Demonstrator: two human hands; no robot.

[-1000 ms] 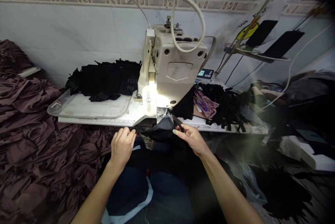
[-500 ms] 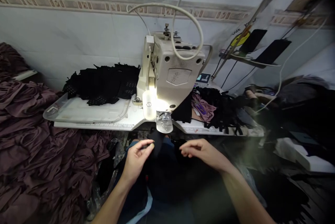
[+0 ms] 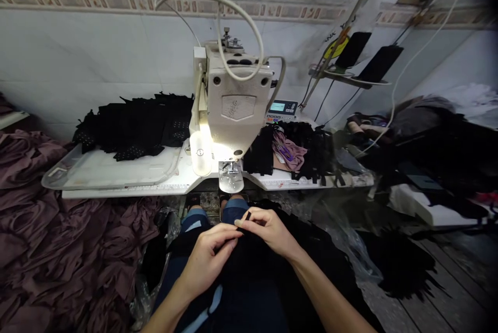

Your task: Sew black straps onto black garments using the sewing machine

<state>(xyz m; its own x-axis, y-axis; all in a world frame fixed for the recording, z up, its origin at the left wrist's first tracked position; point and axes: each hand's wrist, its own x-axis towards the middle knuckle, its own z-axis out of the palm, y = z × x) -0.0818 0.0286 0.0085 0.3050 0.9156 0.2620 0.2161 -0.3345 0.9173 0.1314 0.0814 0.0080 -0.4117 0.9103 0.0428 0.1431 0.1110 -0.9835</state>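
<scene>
Over my lap, my left hand (image 3: 210,255) and my right hand (image 3: 270,230) meet with fingertips pinched together. A small black end of fabric (image 3: 248,216) pokes up between the fingers of my right hand. My left fingertips press close beside it on the same dark cloth, though most of what they grip blends into the black behind. Black fabric (image 3: 307,260) drapes over my legs and down to the right. Just beyond my hands stands the sewing machine (image 3: 243,99), its lamp (image 3: 201,152) lit over the needle area.
A clear plastic tray (image 3: 58,180) left of the machine bears stacked black pieces (image 3: 136,123). Black pieces and a mauve scrap (image 3: 290,151) lie to its right. Mauve cloth (image 3: 70,250) is heaped at the left. Thread cones (image 3: 379,66) stand at the upper right.
My hands were apart and have come together over my lap, fingertips now touching. The camera view has shifted, so the machine appears further left.
</scene>
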